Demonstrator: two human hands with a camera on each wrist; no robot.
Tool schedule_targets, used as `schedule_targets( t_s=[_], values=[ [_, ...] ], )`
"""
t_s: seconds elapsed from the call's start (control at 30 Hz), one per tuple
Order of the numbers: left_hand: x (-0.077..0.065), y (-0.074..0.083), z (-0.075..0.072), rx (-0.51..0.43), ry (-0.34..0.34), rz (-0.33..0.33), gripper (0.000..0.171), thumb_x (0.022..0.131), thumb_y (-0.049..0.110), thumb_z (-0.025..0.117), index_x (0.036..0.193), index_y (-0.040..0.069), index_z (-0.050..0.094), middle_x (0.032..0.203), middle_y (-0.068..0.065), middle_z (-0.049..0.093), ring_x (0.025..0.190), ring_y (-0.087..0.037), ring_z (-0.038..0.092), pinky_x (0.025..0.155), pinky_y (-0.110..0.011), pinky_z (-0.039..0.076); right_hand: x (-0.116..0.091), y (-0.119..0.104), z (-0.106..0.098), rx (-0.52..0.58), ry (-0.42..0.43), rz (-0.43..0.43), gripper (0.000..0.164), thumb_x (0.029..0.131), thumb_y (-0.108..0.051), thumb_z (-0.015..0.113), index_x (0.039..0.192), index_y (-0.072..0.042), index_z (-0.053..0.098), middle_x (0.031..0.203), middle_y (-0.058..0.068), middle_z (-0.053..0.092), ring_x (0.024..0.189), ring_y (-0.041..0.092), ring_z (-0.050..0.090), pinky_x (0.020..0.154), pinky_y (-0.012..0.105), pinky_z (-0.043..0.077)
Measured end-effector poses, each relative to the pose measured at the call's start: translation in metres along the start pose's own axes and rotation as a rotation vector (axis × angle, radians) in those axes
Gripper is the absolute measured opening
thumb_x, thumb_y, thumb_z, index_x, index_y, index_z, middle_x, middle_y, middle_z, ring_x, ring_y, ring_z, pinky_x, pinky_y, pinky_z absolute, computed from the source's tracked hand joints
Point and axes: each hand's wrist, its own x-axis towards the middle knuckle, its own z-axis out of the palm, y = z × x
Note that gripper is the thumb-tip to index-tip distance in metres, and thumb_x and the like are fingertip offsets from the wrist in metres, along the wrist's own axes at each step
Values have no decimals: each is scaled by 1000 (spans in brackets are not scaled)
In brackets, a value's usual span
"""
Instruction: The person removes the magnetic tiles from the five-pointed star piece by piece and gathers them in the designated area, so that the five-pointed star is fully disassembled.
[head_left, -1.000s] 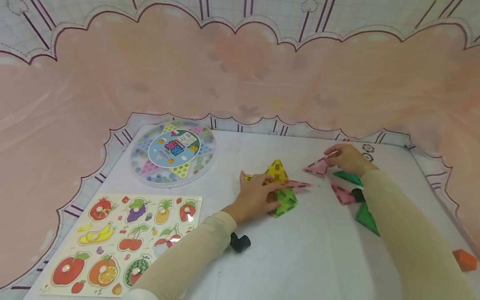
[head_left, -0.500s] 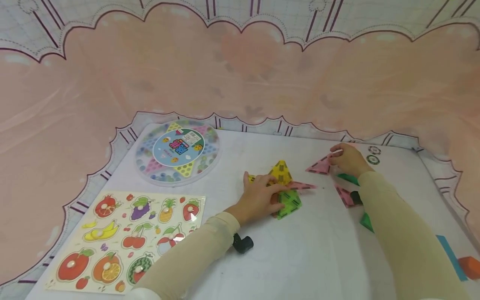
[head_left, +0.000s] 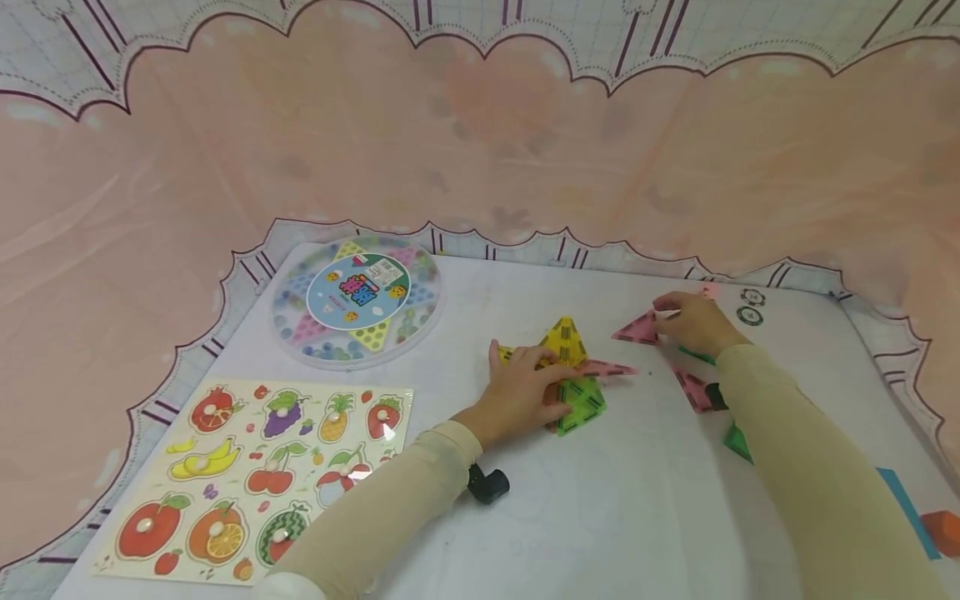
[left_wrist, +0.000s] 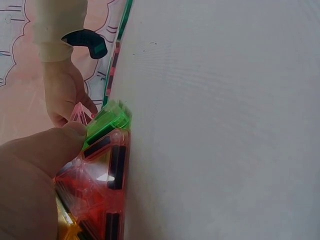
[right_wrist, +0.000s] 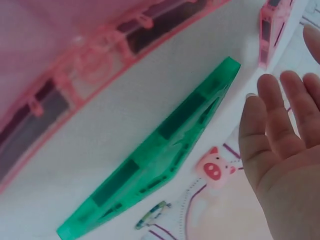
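Observation:
My left hand grips a small cluster of magnetic tiles, with yellow, green and pink pieces joined together. In the left wrist view the thumb presses on the green tile, next to red tiles with dark magnet strips. My right hand is at the right end of a pink triangular tile on the table. Its fingers are loosely bent, with the tile just beyond their tips. A green triangular tile and another pink tile lie under the right wrist.
At the left lies a fruit knob puzzle, with a round Chinese checkers set behind it. Another green tile is partly under the right sleeve. An orange block and a blue strip lie at the right edge. Two round chips are at the back.
The right hand's pink tile has gone from tilted up to lower on the table, and the fingers have eased off it. The left hand keeps its grip. The head view has shifted slightly.

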Motion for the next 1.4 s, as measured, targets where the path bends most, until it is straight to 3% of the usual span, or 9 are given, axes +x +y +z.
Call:
schedule_targets(
  t_s=[0.17, 0.43, 0.73, 1.13, 1.4],
  values=[
    [1, -1, 0, 0, 11, 7, 44, 78, 52, 60, 119, 39, 54, 120, 4, 42, 112, -17, 35, 92, -66, 0, -2, -6, 2, -60, -52, -14, 53, 83, -32, 61, 127, -6, 45, 122, 20, 47, 108, 36, 44, 85, 54, 36],
    [2, 1, -2, 15, 4, 2, 44, 78, 53, 59, 120, 40, 53, 120, 5, 43, 113, -16, 35, 92, -66, 1, -3, -6, 4, -86, -34, 13, 50, 84, -34, 59, 126, -8, 47, 123, 17, 47, 107, 35, 44, 84, 55, 36],
    [0, 1, -3, 4, 0, -4, 44, 78, 52, 59, 120, 40, 53, 120, 4, 43, 113, -17, 36, 93, -66, 1, -5, -9, 4, -109, -63, -29, 53, 84, -34, 59, 128, -7, 44, 124, 21, 45, 109, 37, 43, 88, 57, 32],
    [2, 2, -1, 6, 1, 1, 43, 78, 51, 60, 120, 40, 53, 121, 4, 43, 113, -17, 36, 92, -67, 2, -6, 5, -3, -168, -53, -48, 55, 82, -37, 62, 125, -6, 47, 120, 22, 48, 107, 38, 44, 84, 56, 35],
    [0, 0, 1, 0, -6, -9, 44, 78, 52, 59, 120, 40, 54, 121, 4, 43, 112, -17, 36, 93, -66, -1, -9, 7, -2, -141, -76, -41, 50, 84, -32, 60, 126, -8, 46, 120, 21, 46, 107, 38, 43, 84, 57, 34]
  ],
)
